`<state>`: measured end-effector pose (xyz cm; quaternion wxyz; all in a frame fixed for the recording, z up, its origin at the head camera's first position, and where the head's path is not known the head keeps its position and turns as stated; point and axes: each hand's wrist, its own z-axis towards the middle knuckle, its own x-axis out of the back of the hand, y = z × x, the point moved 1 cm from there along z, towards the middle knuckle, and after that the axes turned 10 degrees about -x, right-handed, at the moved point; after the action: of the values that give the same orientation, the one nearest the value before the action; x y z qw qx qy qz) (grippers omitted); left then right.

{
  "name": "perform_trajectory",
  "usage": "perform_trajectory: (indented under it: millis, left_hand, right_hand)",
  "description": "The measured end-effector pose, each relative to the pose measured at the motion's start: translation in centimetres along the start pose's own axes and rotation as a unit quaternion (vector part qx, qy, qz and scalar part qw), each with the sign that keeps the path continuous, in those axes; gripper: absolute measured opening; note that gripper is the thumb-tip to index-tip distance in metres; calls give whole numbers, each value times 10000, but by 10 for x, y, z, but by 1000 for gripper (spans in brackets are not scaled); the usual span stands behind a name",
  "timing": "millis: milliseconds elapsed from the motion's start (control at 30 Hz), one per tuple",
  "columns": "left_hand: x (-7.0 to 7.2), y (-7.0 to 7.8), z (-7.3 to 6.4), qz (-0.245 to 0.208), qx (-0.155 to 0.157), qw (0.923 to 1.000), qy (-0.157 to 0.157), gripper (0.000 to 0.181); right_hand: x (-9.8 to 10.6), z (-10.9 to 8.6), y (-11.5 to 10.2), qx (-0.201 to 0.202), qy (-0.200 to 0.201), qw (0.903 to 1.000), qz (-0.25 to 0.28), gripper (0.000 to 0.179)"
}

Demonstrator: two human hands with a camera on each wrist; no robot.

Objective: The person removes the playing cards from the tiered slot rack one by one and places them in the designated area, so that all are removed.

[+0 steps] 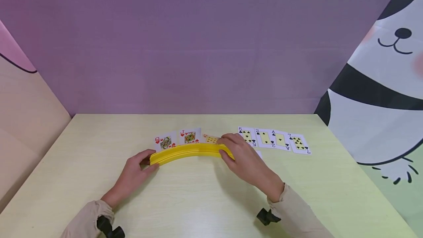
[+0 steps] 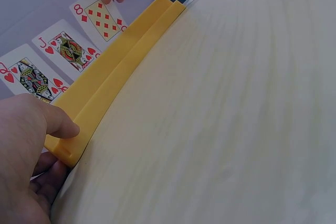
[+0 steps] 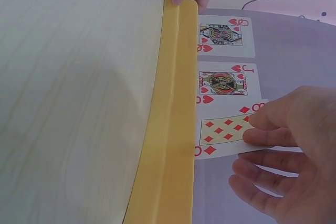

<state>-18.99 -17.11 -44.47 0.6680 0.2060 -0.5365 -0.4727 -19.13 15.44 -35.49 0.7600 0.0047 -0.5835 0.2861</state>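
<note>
A curved yellow card holder (image 1: 188, 152) stretches across the middle of the table. My left hand (image 1: 133, 173) grips its left end, with the thumb on the near face in the left wrist view. Upright in the holder stand the queen of hearts (image 3: 220, 35) and the jack of hearts (image 3: 226, 85). Beside the jack is the eight of diamonds (image 3: 223, 131), its lower edge at the holder. My right hand (image 1: 246, 161) pinches that card near its top between thumb and fingers, reaching over the holder's right end.
Right of the holder, a row of black-suited playing cards lies face up: a five (image 1: 246, 135), a two (image 1: 265, 137), an ace (image 1: 281, 140) and a seven (image 1: 299, 143). A white card edge (image 1: 259, 153) shows behind my right hand. A purple backdrop (image 1: 198, 47) rises behind the table.
</note>
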Motion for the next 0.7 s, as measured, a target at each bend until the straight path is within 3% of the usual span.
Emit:
perform_trajectory:
  millis: [700]
  left_hand:
    - [-1, -1, 0, 60, -24, 10000, 44, 36]
  right_hand:
    - [-3, 0, 2, -27, -56, 10000, -75, 25]
